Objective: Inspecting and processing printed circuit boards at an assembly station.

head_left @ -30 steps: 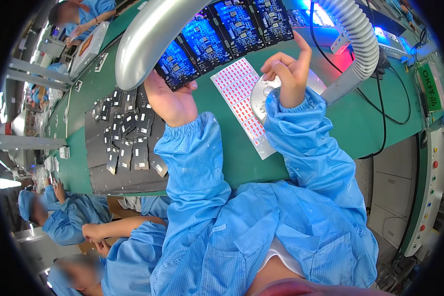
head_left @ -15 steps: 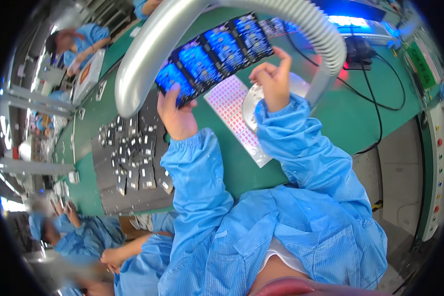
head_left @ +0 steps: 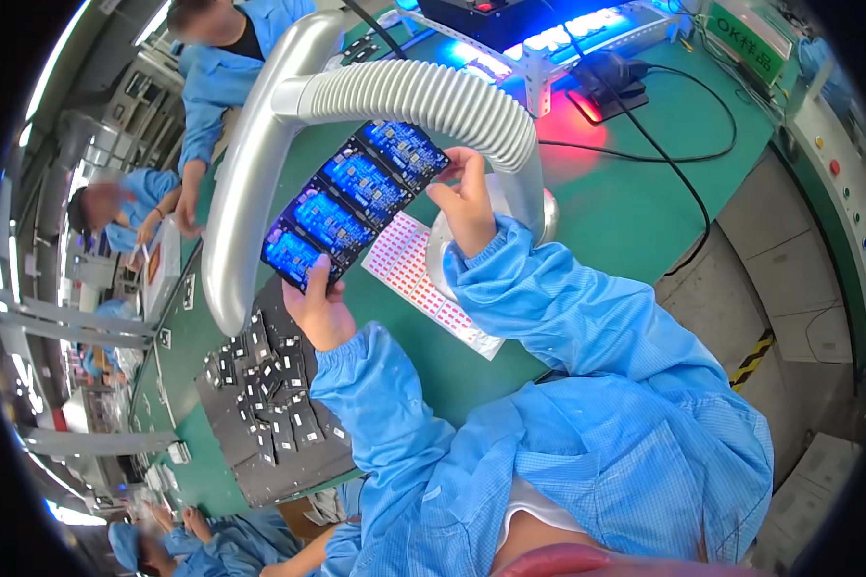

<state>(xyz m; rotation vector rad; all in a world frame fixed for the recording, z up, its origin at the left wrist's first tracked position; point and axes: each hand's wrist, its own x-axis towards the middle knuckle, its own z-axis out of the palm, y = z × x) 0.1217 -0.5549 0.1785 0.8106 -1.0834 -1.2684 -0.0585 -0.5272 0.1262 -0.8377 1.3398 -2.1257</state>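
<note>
A dark circuit board panel (head_left: 364,183) with several blue-lit boards in a row is held tilted above the green table. At its lower left end, my left hand (head_left: 321,313) grips it with the thumb on top and fingers beneath. My right hand (head_left: 468,204) is closed at the upper right end, thumb and fingers at the edge. Part of the panel's far edge lies behind a silver corrugated hose (head_left: 414,93). Below the panel, a white sheet of small red stickers (head_left: 433,299) lies on the table, partly covered by the panel and my right sleeve.
A silver lamp-like arm (head_left: 250,212) stands close left of the panel. Small black pieces with white labels (head_left: 277,389) lie on a dark mat (head_left: 303,471). Black cables (head_left: 688,154) cross the table (head_left: 635,216) at right. Co-workers in blue sit or stand along the left.
My right hand has come onto the panel's right end from just off it. The panel sits lower and further left in view and is more steeply slanted. A co-worker now shows at upper left.
</note>
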